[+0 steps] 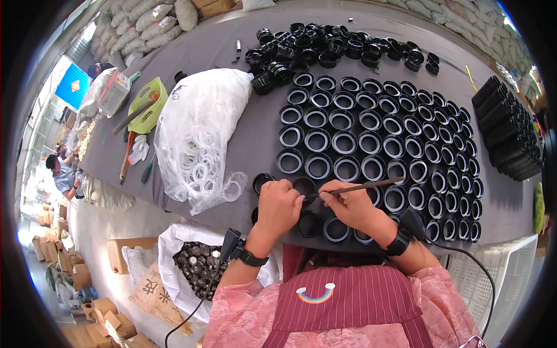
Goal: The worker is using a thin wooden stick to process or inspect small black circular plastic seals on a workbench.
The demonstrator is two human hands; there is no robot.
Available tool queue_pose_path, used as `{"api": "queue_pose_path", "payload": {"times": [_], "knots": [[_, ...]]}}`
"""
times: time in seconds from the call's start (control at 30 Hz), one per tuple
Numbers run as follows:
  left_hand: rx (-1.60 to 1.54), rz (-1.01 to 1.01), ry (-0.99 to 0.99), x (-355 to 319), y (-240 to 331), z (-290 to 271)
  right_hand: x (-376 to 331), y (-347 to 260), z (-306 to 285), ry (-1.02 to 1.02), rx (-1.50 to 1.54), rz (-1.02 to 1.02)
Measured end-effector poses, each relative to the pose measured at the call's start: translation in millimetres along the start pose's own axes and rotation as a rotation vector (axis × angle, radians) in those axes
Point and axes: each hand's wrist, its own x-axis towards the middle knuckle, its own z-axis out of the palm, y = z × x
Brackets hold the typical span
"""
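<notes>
My right hand [351,204] pinches a thin brown stick-like tool [374,184], its tip pointing left toward the other hand. My left hand [279,206] is closed, thumb and fingers pressed together near that tip; what they hold is hidden. Just beyond the fingers sits a black ring-shaped part [303,185]. Another dark part [308,224] without a visible white ring lies between my wrists. Ahead and to the right, rows of black rings [317,151] stand with pale rings inside them. Left of my hands, a clear plastic bag [203,110] spills white rings [203,168].
Loose black parts [304,43] are heaped at the far side. Black stacks [507,130] stand at the right edge. A green basket [148,107], a glove [139,149] and a screwdriver [147,171] lie left. Below is a white sack [174,246] of dark parts.
</notes>
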Motion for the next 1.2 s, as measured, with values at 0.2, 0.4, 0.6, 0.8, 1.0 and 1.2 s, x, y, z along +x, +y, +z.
{"api": "queue_pose_path", "payload": {"times": [0.2, 0.4, 0.6, 0.8, 1.0, 1.2], "knots": [[-0.233, -0.014, -0.079, -4, 0, -12, 10, -9, -5, -0.069, -0.068, 0.108], [0.003, -0.134, 0.084, 14, -40, -22, 38, -10, 0, -0.002, 0.126, 0.238], [0.110, -0.121, -0.012, 23, -55, -12, 69, 18, 29, -0.006, 0.113, 0.090], [0.053, -0.103, -0.133, 29, -67, -4, 81, 25, 34, -0.061, -0.015, 0.157], [-0.018, -0.023, -0.131, 31, -77, -2, 103, 24, 18, -0.090, -0.229, 0.118], [-0.017, 0.035, -0.097, 31, -79, 2, 107, 33, 42, -0.047, -0.094, -0.070]]}}
